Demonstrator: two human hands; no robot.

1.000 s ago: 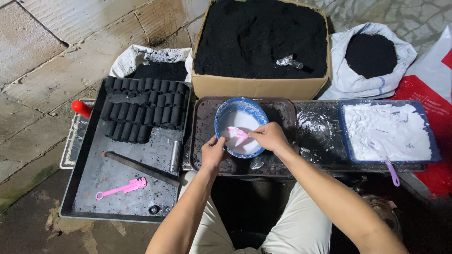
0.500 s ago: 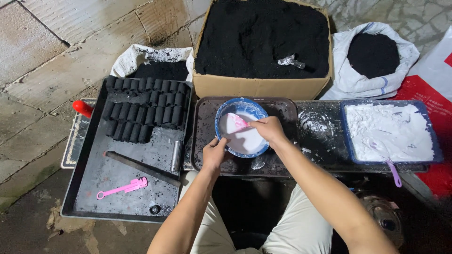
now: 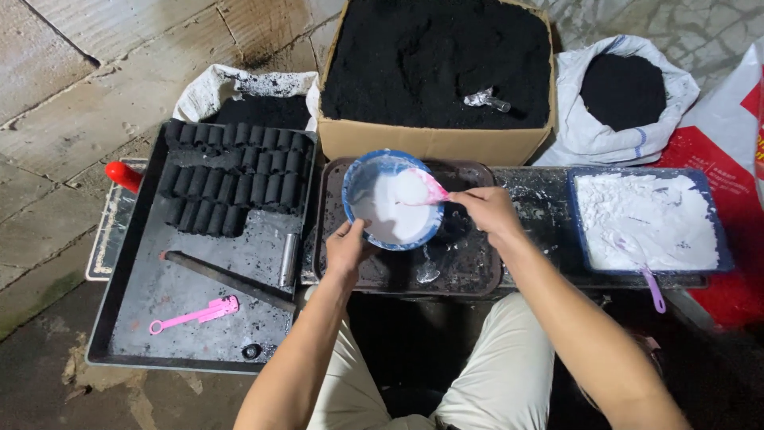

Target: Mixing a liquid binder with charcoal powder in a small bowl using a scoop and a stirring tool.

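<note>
- The left hand [image 3: 344, 248] has its grip closed on the near rim of the blue bowl [image 3: 356, 179] of white paste, on the dark tray [image 3: 469, 275].
- The right hand [image 3: 489, 211] pinches a pink spatula [image 3: 430, 191], blade in the paste.
- Left: black tray [image 3: 199, 314] holding charcoal cylinders [image 3: 231, 187].
- Right: blue tub [image 3: 716, 211] of white powder.

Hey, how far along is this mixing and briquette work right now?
Done: three rows of black briquettes lie on the left tray. In hand: the left hand steadies the blue bowl of white paste while the right hand works a pink scraper in it. Left: the cardboard box is full of black powder, and white powder fills the blue tray.
</note>
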